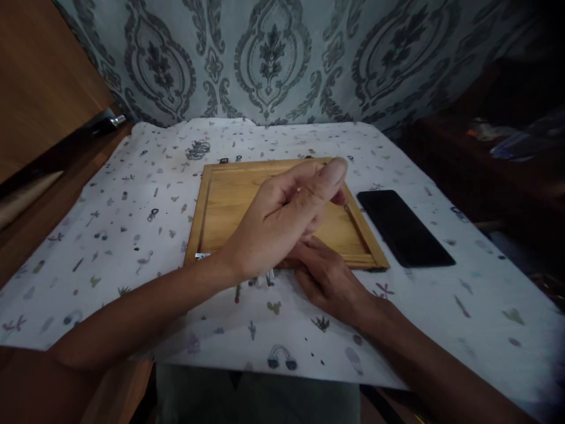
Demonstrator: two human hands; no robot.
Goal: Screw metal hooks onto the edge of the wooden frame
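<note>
A flat wooden case (229, 200) with a raised rim lies on the tablecloth before me. My left hand (280, 221) hovers over its middle. The fingers are curled in and the thumb is pressed over them, pointing to the upper right. Whatever they hold, if anything, is hidden. Lower down, my right hand (326, 277) is at the case's front edge, its fingers bent around that edge and partly covered by my left hand. A metal clasp (202, 255) shows at the front left corner, and another metal fitting (270, 277) sits by the front edge below my left wrist.
A black phone (404, 227) lies to the right of the case. Behind the case on the left is a small tangled dark item (198, 149), possibly printed on the patterned white tablecloth (110, 235). A patterned curtain (273, 59) hangs behind; wooden furniture (48, 88) stands left.
</note>
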